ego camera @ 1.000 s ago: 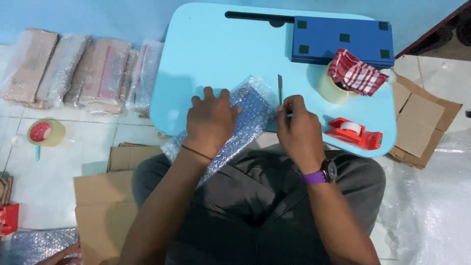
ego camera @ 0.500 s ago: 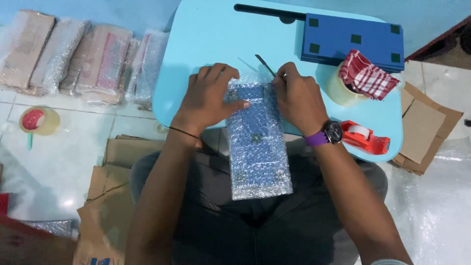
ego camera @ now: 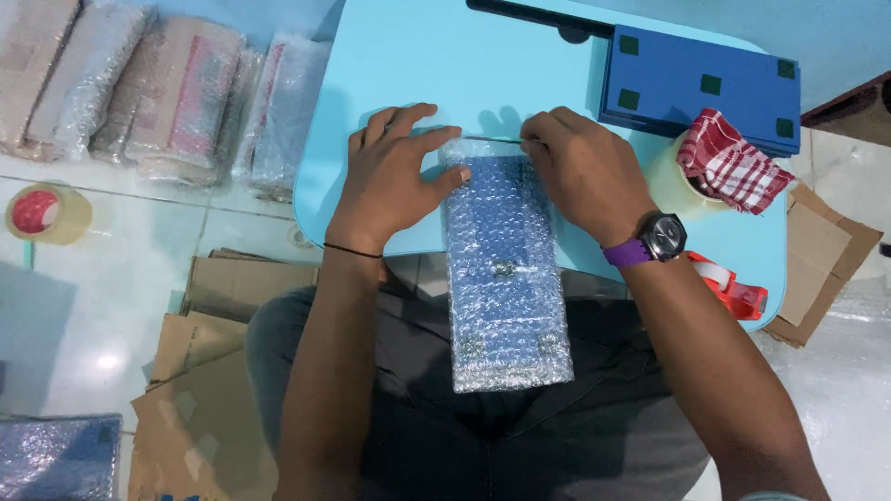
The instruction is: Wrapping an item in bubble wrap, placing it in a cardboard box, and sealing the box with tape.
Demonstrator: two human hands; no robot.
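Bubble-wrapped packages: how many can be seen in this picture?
6. One under both hands at the table edge; four in a row on the floor at upper left; one at the bottom-left corner. More may lie outside the frame.

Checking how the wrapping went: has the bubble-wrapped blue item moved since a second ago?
Yes. The bubble-wrapped blue item has swung from slanting across the light-blue table's near edge to lying straight, hanging over the lap, both hands at its far end.
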